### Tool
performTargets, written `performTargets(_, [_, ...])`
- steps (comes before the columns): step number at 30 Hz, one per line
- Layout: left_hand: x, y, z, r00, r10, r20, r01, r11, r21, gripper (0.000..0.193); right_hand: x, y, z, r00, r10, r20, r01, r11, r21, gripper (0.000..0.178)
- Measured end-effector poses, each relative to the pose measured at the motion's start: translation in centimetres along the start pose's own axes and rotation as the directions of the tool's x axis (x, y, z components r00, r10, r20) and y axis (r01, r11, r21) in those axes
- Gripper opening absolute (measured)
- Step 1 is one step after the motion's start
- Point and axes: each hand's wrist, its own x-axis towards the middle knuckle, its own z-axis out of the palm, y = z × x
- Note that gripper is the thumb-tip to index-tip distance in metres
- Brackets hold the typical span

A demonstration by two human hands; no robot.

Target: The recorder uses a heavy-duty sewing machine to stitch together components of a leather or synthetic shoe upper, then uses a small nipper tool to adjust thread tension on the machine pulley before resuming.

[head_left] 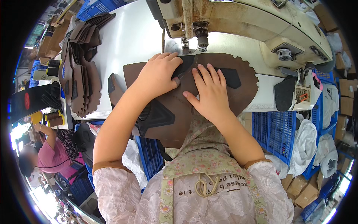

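In the head view, the brown leather piece [244,72] lies directly under both hands, on the white table [125,30], its broad upper part running left to right across the person's front, while a lower part carrying a black angular patch [164,114] reaches past the near edge toward the lap. Its upper edge sits just short of the presser foot [185,45] of the sewing machine [257,22], which stands beyond it, a little left of the piece's middle. The left hand [158,74] is the nearer to that foot: its fingers are bent at the upper edge, thumb set apart beside a small black patch [185,64]; whether it pinches the material or only presses, I cannot tell. The right hand [211,89] lies flat with spread fingers, grasping nothing, left of another black patch [232,78]; its fingertips point away from the person, toward the machine.
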Motion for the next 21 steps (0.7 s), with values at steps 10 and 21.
performTargets(10, [-0.2, -2.5, 0.7, 0.998, 0.013, 0.061, 0.004, 0.960, -0.278, 0.047, 0.0, 0.1, 0.2, 1.000, -0.006, -0.030, 0.007, 1.000, 0.014, 0.066])
performTargets(21, [-0.6, -1.7, 2.2, 1.000, -0.003, -0.026, -0.004, 0.968, -0.252, 0.046, 0.0, 0.0, 0.2, 1.000, 0.004, -0.031, -0.004, 1.000, 0.015, 0.065])
